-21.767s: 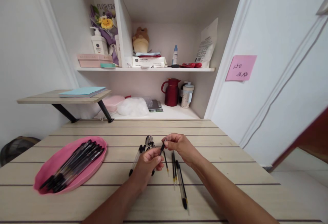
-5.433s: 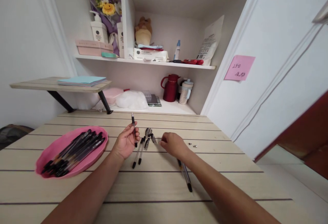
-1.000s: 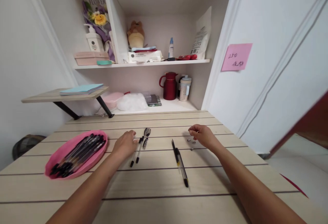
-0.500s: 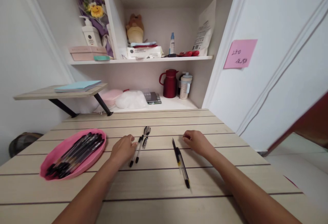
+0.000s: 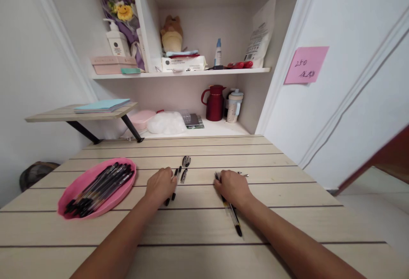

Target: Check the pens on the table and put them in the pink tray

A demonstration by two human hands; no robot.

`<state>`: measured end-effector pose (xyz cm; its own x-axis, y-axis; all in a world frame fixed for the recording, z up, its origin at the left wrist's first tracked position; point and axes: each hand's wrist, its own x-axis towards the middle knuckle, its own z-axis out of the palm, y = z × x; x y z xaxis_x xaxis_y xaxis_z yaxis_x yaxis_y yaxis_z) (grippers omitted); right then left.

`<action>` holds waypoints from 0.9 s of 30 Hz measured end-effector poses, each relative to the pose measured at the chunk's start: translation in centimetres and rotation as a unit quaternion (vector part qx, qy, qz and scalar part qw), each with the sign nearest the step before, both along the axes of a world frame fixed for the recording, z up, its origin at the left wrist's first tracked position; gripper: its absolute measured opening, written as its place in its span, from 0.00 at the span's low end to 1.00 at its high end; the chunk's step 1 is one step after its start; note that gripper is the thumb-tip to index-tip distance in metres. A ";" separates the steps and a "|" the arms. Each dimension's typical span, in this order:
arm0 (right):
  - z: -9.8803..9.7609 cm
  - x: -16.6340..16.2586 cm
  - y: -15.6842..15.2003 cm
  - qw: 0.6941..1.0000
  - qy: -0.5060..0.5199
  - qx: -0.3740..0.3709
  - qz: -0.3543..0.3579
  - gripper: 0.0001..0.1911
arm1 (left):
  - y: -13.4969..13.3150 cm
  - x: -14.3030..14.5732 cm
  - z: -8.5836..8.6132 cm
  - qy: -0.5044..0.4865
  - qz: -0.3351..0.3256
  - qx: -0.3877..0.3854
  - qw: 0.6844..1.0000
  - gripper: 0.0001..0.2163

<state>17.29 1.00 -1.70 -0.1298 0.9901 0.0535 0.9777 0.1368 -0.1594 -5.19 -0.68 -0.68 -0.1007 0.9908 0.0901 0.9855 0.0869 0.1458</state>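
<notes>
My left hand lies over the middle of the left one of two clear-barrelled pens, its fingers curled closed against it. The other black-tipped pen is just to its right. Beyond them are two small black-and-clear pieces, kind unclear. My right hand is closed around the upper part of slim black pens lying together on the table; the lower end of a pen sticks out below the palm. Its fingertips are partly hidden. A small shiny metallic piece lies just beyond this hand.
A pink oval tray full of black pens stands on the slatted wooden table at left. Behind it is a raised small shelf with blue paper. A red jug and a cup stand in the back cabinet.
My right hand has moved left and down onto the pens, uncovering the metallic piece. My left hand has edged right over the left pen. The view has shifted slightly.
</notes>
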 end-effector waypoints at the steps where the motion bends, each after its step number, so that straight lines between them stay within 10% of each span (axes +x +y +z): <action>1: 0.0 -0.1 0.1 1.000 0.002 0.002 -0.003 0.15 | 0.0 0.0 0.0 -0.003 0.007 -0.005 1.000 0.10; 12: 0.1 -0.1 0.3 1.000 -0.003 0.028 0.003 0.12 | 0.2 -0.8 0.9 -0.024 0.054 -0.008 0.998 0.07; 17: 0.5 1.2 1.3 0.985 0.166 0.032 -0.037 0.10 | 0.0 -0.5 1.6 -0.133 0.013 0.045 0.990 0.05; 22: 1.2 2.2 1.6 0.811 0.580 -0.078 -0.010 0.09 | -1.5 2.5 1.7 -0.522 -0.093 -0.096 0.842 0.12; 27: 1.8 1.8 1.1 0.649 0.758 -0.060 0.020 0.11 | -2.3 4.5 1.0 -0.636 -0.108 -0.191 0.739 0.19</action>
